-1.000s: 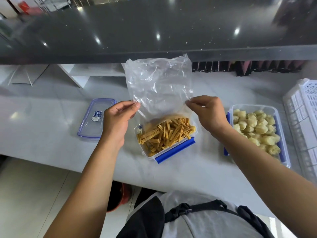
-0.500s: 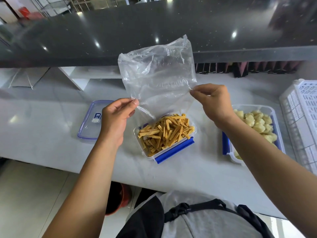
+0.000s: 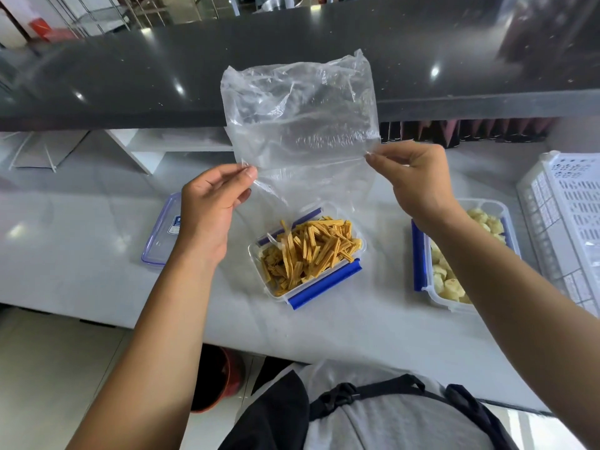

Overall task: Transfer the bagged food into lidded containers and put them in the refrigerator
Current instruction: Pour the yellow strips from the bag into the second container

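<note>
both hands pinch an empty clear plastic bag point(image 3: 300, 125), held upside down above the surface point(image 3: 81, 248): the left hand point(image 3: 207, 212) clamps its left side between thumb and fingers, the right hand point(image 3: 415, 180) its right side. right under the bag's open mouth, near the surface's front edge, sits an open container point(image 3: 311, 287) with blue clips, filled with yellow-orange food strips point(image 3: 308, 251). a clear lid point(image 3: 160, 232) lies flat behind the left hand. toward the right edge, a second open container point(image 3: 422, 254) holds pale chunks point(image 3: 487, 219), beside a white crate point(image 3: 565, 216).
</note>
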